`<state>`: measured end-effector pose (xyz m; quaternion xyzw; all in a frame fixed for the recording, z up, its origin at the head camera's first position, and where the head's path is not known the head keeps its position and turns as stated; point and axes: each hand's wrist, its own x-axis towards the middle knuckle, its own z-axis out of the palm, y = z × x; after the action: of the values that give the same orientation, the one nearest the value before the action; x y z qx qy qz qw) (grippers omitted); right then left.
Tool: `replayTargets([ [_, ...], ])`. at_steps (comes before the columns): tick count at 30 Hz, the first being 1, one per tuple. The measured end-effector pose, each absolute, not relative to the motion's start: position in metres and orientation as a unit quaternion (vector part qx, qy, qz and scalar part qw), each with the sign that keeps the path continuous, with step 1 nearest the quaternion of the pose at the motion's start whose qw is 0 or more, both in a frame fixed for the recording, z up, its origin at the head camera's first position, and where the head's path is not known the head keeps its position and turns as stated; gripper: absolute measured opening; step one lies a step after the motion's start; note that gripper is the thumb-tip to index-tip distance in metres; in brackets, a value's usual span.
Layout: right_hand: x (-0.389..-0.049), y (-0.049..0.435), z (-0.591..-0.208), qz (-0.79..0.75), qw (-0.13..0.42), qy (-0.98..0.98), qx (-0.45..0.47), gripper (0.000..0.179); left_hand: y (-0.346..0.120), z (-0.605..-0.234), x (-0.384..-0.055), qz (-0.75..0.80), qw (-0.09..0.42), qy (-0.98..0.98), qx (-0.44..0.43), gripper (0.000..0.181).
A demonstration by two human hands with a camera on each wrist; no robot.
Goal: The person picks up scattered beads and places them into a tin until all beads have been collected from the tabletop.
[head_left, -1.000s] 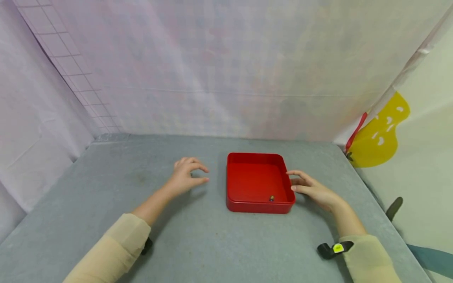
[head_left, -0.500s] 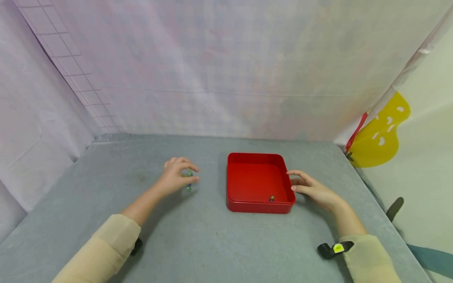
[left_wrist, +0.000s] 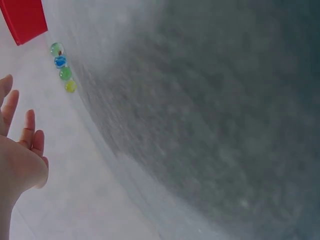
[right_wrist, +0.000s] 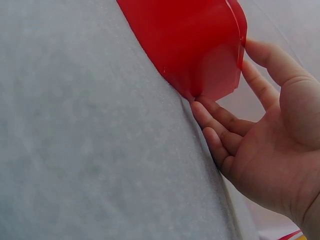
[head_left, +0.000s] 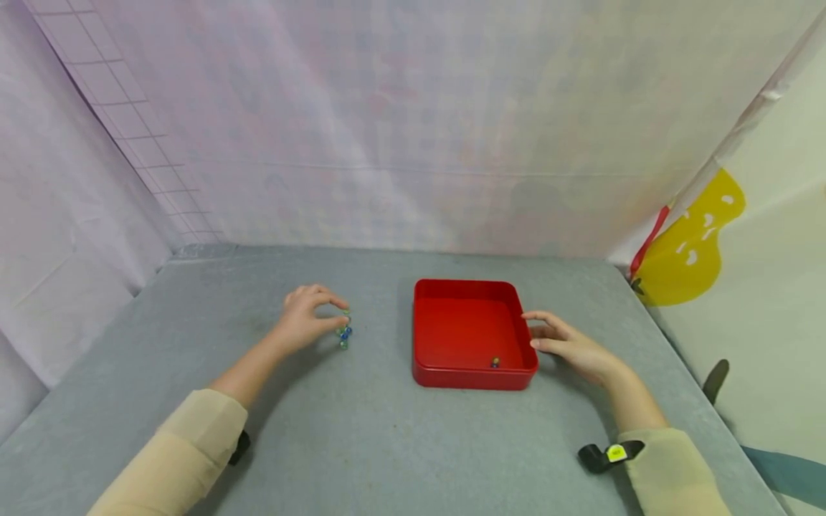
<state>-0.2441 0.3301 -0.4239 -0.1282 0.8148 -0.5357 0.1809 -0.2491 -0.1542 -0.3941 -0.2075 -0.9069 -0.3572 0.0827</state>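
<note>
My left hand (head_left: 308, 319) hovers over the grey table beside a small cluster of glass marbles (head_left: 344, 335), thumb and fingers spread with a gap between them. In the left wrist view the green, blue and yellow marbles (left_wrist: 60, 62) lie in a row, apart from the left hand (left_wrist: 22, 155). A square red box (head_left: 471, 379) without a lid stands to their right. Inside it, near the front right corner, sits something small and round (head_left: 495, 362), perhaps marbles. My right hand (head_left: 574, 347) touches the box's right side with loosely bent fingertips (right_wrist: 197, 107).
The grey tabletop (head_left: 387, 444) spreads around the box. A pale curtain (head_left: 413, 143) hangs behind the table, and printed cloth with a yellow shape (head_left: 687, 251) borders the right side. Both wrists wear dark straps.
My left hand has moved left, away from the box, and the marbles it hid have come into view on the table. The right hand and the box have stayed put.
</note>
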Motion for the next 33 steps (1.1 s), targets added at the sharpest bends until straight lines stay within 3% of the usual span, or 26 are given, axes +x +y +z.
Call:
replayTargets([
  [9, -0.243, 0.33, -0.424, -0.536, 0.181, 0.814, -0.132, 0.055, -0.162, -0.394, -0.253, -0.346, 0.093, -0.914, -0.191, 0.024],
  [33, -0.243, 0.329, -0.424, -0.537, 0.174, 0.815, -0.132, 0.055, -0.167, -0.408, -0.261, -0.295, 0.05, -0.942, -0.154, 0.025],
])
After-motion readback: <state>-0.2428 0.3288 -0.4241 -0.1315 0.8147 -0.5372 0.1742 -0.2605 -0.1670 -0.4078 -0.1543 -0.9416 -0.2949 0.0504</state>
